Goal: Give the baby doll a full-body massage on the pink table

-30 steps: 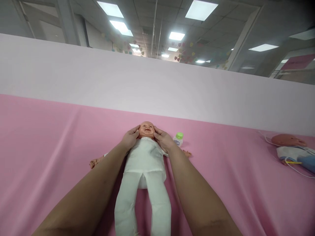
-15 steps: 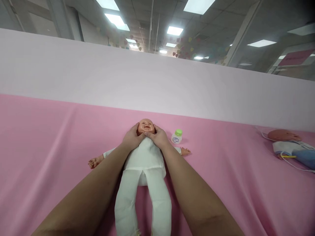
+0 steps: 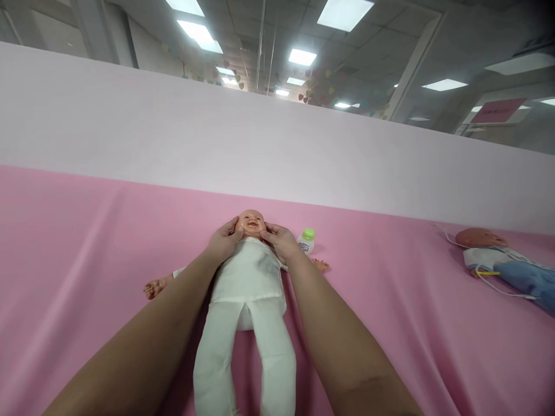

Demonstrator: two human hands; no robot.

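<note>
The person's left grip (image 3: pixel 223 241) and right grip (image 3: pixel 282 241) clasp between them the glossy plastic head (image 3: pixel 251 220) of a white-clothed baby doll (image 3: pixel 248 283), face-up on pink cloth (image 3: pixel 368 300). A translucent, green-capped plastic bottle (image 3: pixel 306 241) is just beside the right grip.

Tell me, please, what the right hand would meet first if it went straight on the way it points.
Probably the doll's head: the right hand has its fingertips right at it, though exact contact is hard to judge.

There are two hands (image 3: pixel 223 242) (image 3: pixel 282 244), two dolls (image 3: pixel 248 277) (image 3: pixel 518 276), one bottle (image 3: pixel 306 241).
</note>
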